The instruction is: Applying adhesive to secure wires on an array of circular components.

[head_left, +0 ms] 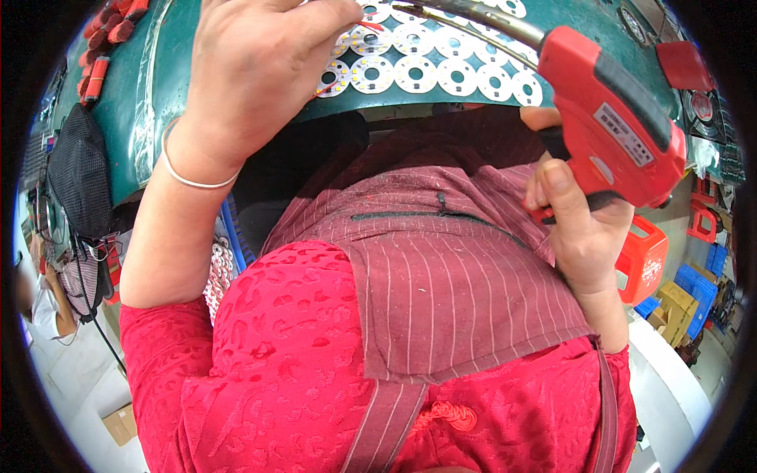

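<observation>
My right hand [579, 217] grips the handle of a red and black soldering gun [611, 118]. The gun's metal barrel and thin solder feed tube [481, 35] reach left over rows of round white LED boards [430, 76]. My left hand [256, 75] is raised over the left end of those rows, fingers pinched. A short piece of red wire [369, 26] sticks out by its fingertips, near the gun's tip. Part of the left fingers is cut off by the upper edge. Another bit of red wire shows beneath this hand, at a board.
The boards lie on a green table [126, 150]. Bundles of red wire [96, 77] sit at its far left, with a black mesh bag [79, 169] hanging beside it. A red stool [643, 260] and blue crates [698, 292] stand at right. Another person [51, 303] is at far left.
</observation>
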### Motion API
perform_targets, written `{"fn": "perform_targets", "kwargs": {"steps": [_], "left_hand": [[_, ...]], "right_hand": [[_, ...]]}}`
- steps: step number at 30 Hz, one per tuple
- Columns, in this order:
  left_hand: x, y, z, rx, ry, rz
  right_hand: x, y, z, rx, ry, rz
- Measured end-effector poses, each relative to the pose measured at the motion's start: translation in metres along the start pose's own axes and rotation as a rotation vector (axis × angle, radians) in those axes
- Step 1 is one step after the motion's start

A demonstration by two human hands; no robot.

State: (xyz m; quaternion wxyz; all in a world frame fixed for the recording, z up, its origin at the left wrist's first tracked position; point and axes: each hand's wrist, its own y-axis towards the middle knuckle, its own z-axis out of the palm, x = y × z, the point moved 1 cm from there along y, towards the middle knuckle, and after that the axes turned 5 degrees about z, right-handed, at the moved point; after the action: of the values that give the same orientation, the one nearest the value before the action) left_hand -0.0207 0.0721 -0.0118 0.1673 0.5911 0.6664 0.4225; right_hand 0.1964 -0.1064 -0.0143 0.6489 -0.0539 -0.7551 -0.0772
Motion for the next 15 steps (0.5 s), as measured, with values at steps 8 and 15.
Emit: {"fn": "perform_targets", "kwargs": {"steps": [8, 15], "left_hand": [[-0.017, 0.005, -0.021, 0.143, -0.048, -0.109], [-0.021, 0.004, -0.017, 0.098, -0.052, -0.163]], "right_hand": [[-0.003, -0.011, -0.011, 0.002, 0.129, 0.064], [0.0, -0.009, -0.007, 0.024, 0.107, 0.022]]}}
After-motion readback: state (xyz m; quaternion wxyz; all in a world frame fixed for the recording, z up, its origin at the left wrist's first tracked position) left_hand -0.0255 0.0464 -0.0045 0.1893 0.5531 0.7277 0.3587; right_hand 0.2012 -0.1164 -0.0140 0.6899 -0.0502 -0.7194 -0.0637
